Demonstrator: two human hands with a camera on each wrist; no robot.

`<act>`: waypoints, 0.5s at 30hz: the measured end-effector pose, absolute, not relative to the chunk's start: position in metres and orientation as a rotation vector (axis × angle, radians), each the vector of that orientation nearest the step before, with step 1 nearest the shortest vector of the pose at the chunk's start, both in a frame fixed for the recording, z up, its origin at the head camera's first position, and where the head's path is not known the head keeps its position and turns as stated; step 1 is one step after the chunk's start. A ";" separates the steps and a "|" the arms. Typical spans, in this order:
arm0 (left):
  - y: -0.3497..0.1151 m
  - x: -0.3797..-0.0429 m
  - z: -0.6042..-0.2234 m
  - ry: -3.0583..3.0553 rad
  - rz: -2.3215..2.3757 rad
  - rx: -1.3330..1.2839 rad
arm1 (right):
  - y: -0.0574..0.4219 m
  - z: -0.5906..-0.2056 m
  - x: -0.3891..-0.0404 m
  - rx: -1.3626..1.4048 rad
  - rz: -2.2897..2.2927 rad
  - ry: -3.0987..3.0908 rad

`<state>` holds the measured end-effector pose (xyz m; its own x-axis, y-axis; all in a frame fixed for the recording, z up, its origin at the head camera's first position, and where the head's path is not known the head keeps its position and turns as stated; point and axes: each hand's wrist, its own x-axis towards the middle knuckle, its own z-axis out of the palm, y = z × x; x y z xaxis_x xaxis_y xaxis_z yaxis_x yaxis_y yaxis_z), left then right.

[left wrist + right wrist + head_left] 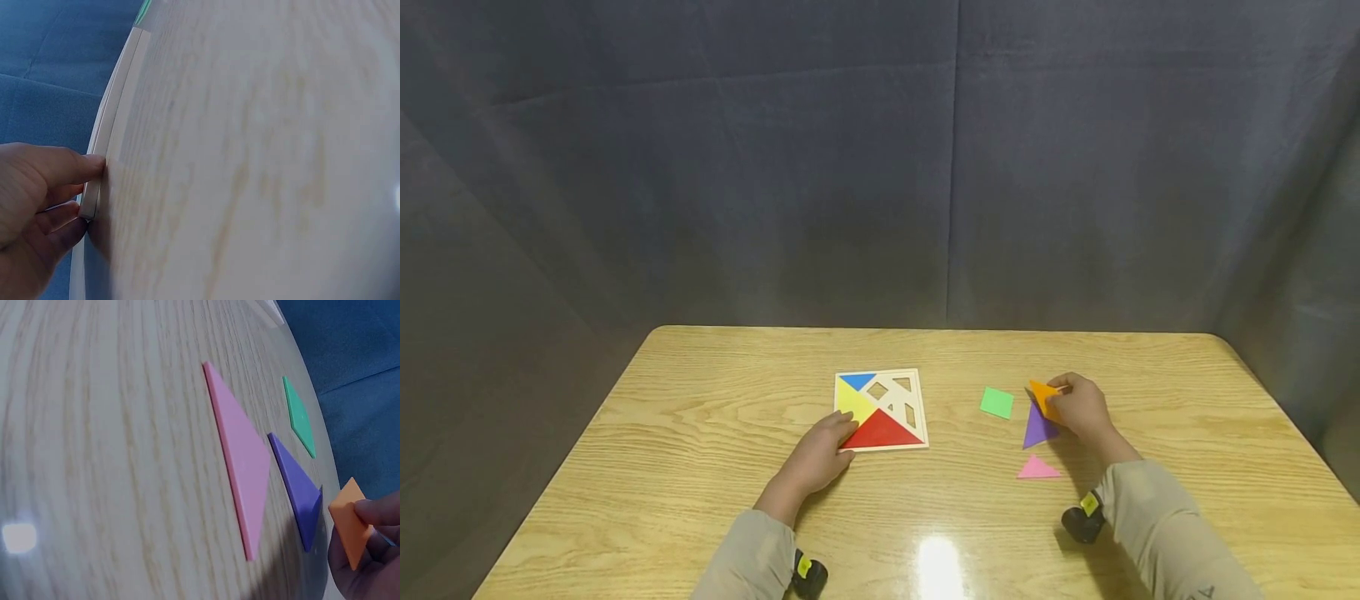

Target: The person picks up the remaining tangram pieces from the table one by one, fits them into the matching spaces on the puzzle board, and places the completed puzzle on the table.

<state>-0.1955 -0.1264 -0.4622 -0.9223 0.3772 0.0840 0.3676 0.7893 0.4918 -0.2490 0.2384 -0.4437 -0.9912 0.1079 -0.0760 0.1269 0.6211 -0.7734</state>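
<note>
Head view: I see a wood-grain tabletop [700, 467] before a dark curtain [820, 167]. The left hand [812, 457] covers the near-left corner of one board [895, 398], mid-table toward the far edge. Three pieces sit in it; three lie rightward: one green piece [997, 402], one purple piece [1037, 427], one pink piece [1039, 469].

Left wrist view: thumb and bent fingers grip the board's edge.

Right wrist view: the right hand [375, 565] pinches one orange piece [350, 525].

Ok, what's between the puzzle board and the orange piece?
In the head view, the green piece lies between the puzzle board and the orange piece, with bare table on either side.
</note>
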 end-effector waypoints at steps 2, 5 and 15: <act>-0.126 -0.195 -0.462 2.955 0.807 0.611 | 0.237 -0.443 -0.249 0.199 -1.356 2.799; -0.126 -0.195 -0.462 2.956 0.801 0.602 | 0.234 -0.442 -0.248 0.211 -1.378 2.772; -0.126 -0.197 -0.464 2.951 0.792 0.594 | 0.222 -0.438 -0.247 0.216 -1.472 2.689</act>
<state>-0.1969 -0.1258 -0.4639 -0.9267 0.3694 0.0696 0.3546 0.7977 0.4879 -0.2466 0.2224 -0.4383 -0.9877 0.0900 -0.1276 0.1560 0.5319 -0.8323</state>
